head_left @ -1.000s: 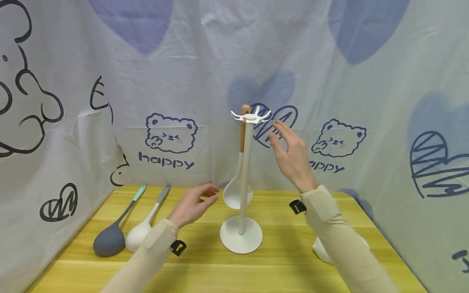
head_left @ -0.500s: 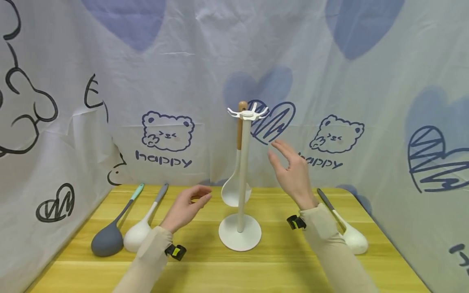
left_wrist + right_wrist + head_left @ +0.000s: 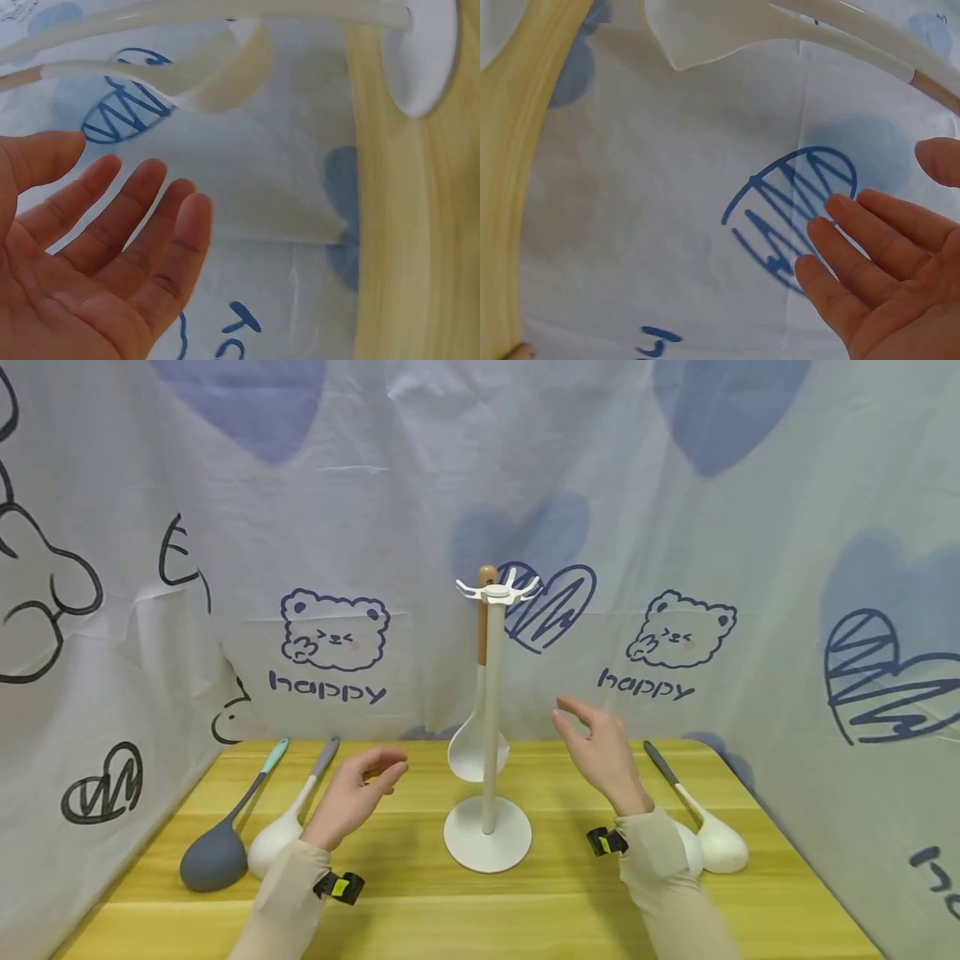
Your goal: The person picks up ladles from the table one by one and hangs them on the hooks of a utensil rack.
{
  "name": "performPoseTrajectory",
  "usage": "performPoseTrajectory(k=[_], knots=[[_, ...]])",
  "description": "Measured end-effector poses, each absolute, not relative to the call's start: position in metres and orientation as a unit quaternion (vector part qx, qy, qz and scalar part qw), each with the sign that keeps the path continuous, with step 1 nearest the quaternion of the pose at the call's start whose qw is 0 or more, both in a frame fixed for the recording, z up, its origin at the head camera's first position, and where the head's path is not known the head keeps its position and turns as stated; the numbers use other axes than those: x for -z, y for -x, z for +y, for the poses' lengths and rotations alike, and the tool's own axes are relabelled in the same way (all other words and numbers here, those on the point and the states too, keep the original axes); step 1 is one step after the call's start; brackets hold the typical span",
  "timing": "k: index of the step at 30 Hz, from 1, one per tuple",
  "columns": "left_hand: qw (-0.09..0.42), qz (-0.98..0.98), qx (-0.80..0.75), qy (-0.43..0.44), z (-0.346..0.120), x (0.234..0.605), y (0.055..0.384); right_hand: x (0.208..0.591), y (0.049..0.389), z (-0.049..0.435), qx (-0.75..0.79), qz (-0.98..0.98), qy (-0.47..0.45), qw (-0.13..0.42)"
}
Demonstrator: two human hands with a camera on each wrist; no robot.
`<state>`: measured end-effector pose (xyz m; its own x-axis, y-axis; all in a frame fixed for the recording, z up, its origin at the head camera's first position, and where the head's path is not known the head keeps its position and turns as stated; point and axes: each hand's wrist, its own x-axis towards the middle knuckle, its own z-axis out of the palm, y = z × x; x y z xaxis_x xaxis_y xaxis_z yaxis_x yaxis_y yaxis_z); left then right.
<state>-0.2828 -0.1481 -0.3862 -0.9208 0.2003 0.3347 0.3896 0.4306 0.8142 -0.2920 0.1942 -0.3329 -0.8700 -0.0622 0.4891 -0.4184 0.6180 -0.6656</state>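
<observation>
A white utensil stand (image 3: 491, 710) with hooks at its top rises from a round base. From its far side hangs a white ladle (image 3: 467, 752) with a wooden handle (image 3: 482, 631). My left hand (image 3: 354, 793) hovers left of the stand, holding nothing, its fingers loosely bent. In the left wrist view the palm (image 3: 82, 300) faces up, apart from the ladle. To the stand's right, my right hand (image 3: 603, 756) is in the air with relaxed fingers. The right wrist view shows those fingers (image 3: 870, 262) touching nothing.
On the wooden table's (image 3: 450, 927) left lie a dark ladle (image 3: 213, 858) and a white ladle (image 3: 273, 842) with a grey handle. At right lies a white ladle (image 3: 722, 845) with a dark handle; beside it, a white bowl (image 3: 692, 850) is partly hidden by my sleeve. A printed cloth (image 3: 420, 527) hangs behind.
My right hand has dropped from beside the stand's hooks. My left hand has drawn back leftward from the stand. The wooden-handled ladle stays hanging, and the view has shifted slightly.
</observation>
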Motion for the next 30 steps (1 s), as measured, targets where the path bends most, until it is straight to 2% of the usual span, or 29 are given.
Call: performPoseTrajectory(k=[4,14,30], knots=[[0.094,-0.841,0.504,0.176,-0.153,0.39,0.282,0.346,0.288,0.199,-0.422,-0.879,-0.112,0.191],[0.086,-0.85,0.495,0.162,-0.155,0.393,0.285,0.376,0.286,0.209,-0.386,-0.897,-0.074,0.203],[0.114,-0.872,0.45,0.152,-0.182,0.393,0.287,0.399,0.295,0.21,-0.37,-0.911,-0.082,0.163]])
